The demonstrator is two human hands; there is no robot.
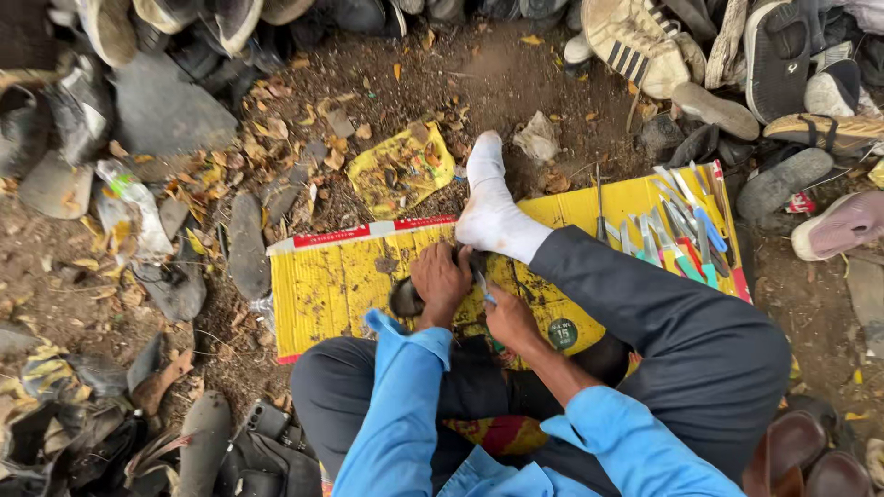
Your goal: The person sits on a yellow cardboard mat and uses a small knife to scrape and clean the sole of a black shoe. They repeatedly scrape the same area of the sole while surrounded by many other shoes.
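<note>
Cardboard sheet (331, 285) on the ground; tools (677, 235) at its right end; shoes (737, 64) heaped behind.

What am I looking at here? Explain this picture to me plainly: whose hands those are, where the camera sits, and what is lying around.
The single picture comes from a camera worn on a person's head, looking down at their own lap. They sit on the ground in blue sleeves and dark trousers, one white-socked foot stretched out over a yellow cardboard sheet. The left hand grips a small dark object, possibly a shoe part; the right hand works beside it with a small tool, too small to identify. A row of blades and tools lies on the cardboard. Old shoes and soles ring the dirt.
</note>
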